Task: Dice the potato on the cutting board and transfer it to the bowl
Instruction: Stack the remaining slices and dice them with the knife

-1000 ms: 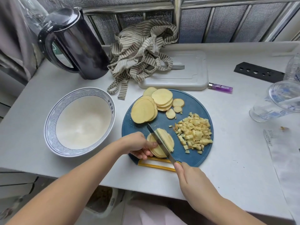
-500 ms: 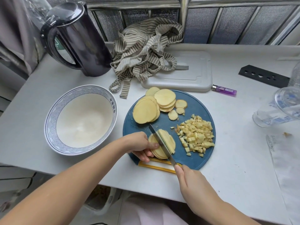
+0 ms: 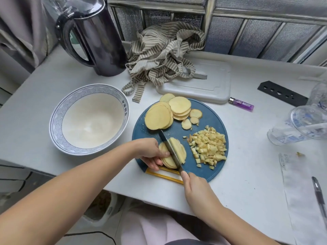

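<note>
Knife [image 3: 170, 151] has stepped leftward across the lower-centre slice stack [image 3: 179, 150]; my left hand [image 3: 150, 151] pinches it with curled fingers, and my right hand [image 3: 196, 190] is wrapped round the handle. Strip-cutting now; crosscuts next, I judge.

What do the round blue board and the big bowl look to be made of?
The cutting board looks like matte plastic: even blue, no grain, no shine. The bowl looks like glazed ceramic, possibly melamine: smooth white inside, soft sheen, printed blue wave band at the rim.

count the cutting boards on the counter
2: the round blue board under the potato pieces, and a white rectangular board behind it, partly covered by the striped cloth.
</note>
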`<state>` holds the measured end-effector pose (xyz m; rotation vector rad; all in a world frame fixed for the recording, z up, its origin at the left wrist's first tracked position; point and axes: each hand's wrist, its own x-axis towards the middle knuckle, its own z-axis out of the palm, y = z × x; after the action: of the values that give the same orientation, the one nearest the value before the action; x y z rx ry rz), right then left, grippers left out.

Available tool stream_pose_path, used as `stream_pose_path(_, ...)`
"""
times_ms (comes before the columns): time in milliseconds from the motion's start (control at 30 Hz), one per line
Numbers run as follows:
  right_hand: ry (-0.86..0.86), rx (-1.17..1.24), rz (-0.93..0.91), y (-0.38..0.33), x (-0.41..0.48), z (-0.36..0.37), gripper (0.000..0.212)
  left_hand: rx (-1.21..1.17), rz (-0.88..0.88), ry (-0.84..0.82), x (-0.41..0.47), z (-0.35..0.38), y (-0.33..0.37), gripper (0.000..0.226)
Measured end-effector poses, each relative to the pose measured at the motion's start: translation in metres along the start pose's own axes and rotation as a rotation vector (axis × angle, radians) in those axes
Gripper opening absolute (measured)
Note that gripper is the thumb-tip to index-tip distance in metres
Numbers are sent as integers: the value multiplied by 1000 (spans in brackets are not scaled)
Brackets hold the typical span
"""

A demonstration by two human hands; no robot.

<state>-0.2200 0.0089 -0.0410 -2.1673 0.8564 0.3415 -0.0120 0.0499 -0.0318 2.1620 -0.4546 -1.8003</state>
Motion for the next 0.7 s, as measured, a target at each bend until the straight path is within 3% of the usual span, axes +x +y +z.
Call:
stream_pose_path(167,46,185,67,10,2,-10,49,-12,3,-10,-4,-3,-1,34)
stream_pose_path(700,134,186,11,11,-14,-7,43,-27,-32,-24,-4,-6,-2,37)
